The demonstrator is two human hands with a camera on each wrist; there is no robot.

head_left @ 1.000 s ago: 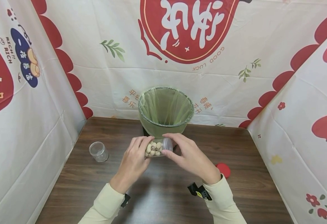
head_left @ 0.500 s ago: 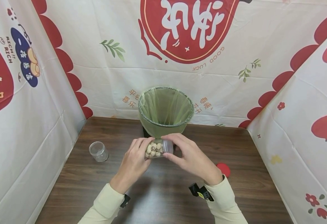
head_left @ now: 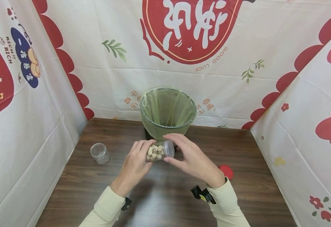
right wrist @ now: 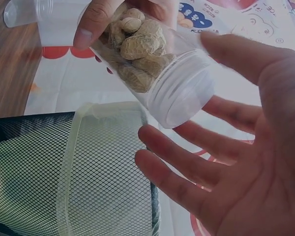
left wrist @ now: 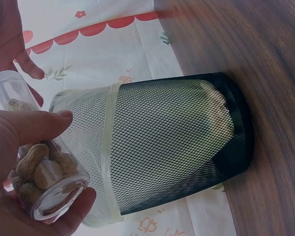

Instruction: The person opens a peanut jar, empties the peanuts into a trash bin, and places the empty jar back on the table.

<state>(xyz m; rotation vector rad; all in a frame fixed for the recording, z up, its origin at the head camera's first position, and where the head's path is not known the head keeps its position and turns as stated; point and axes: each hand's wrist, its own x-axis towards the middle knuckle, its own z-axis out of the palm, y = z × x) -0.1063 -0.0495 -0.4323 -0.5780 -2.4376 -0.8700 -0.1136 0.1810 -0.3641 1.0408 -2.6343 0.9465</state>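
In the head view, my left hand holds a clear jar on its side, gripping it around the base. Peanuts in their shells fill much of it. A clear ridged lid caps the end facing right. My right hand is spread around that lid, thumb on the near side and fingers on the far side. The right wrist view shows its fingers loosely extended, with a gap between them and the lid.
Just beyond the hands stands a black mesh bin with a pale green liner. A small clear jar stands on the brown table at left. A red round lid lies by the right wrist. Printed cloth encloses the back and sides.
The right thumb and fingers have come away from the lid, which now shows more of its end face. The jar has turned slightly; the left hand keeps its grip.
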